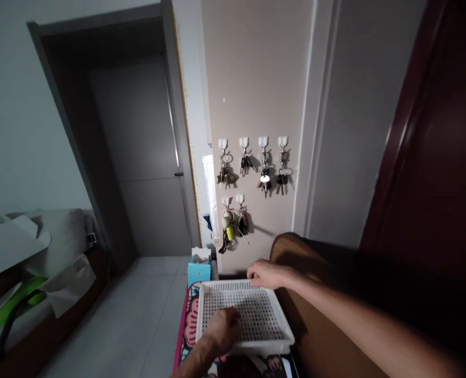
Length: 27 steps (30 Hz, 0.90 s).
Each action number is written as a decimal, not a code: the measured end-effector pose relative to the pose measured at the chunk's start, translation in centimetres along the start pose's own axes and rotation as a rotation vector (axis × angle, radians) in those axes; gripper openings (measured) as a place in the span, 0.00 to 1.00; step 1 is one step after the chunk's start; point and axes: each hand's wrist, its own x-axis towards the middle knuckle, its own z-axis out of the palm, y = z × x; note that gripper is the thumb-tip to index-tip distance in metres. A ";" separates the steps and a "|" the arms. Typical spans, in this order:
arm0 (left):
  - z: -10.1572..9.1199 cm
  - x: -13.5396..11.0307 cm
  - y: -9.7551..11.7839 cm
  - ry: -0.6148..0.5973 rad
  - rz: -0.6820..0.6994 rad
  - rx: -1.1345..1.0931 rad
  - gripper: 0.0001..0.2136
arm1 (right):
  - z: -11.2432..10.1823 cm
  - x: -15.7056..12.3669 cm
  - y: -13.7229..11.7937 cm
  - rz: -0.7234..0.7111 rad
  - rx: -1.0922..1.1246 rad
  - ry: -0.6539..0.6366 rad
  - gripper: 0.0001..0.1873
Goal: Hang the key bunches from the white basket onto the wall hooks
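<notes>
A white plastic basket (284, 344) with a perforated base sits low in front of me, and I see nothing lying on the visible part of its base. My left hand (222, 331) is over the basket's near left part, its fingers curled closed. Anything inside those fingers is hidden. At the far rim, my right hand (267, 274) has its fingers bent over the edge and its thumb on the inner side. Beyond the basket, several bunches of keys (264, 176) hang from white hooks (263, 142) on the beige panel. A lower bunch carries a yellow-green tag (229, 232).
Under the basket lies a patterned cloth (192, 321) with a pink edge. A blue box (199, 270) stands behind its left corner. A brown rounded wooden piece (315, 294) borders the right side. Farther left are a grey door (138, 157) and a pale sofa (65, 231).
</notes>
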 end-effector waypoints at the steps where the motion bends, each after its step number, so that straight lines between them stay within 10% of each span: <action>1: -0.1 0.0 0.1 0.003 -0.007 0.001 0.13 | -0.1 0.0 0.1 0.009 -0.024 -0.009 0.14; 27: -1.1 -0.7 0.4 0.048 0.048 0.224 0.11 | -2.9 0.4 4.3 0.227 0.143 0.453 0.04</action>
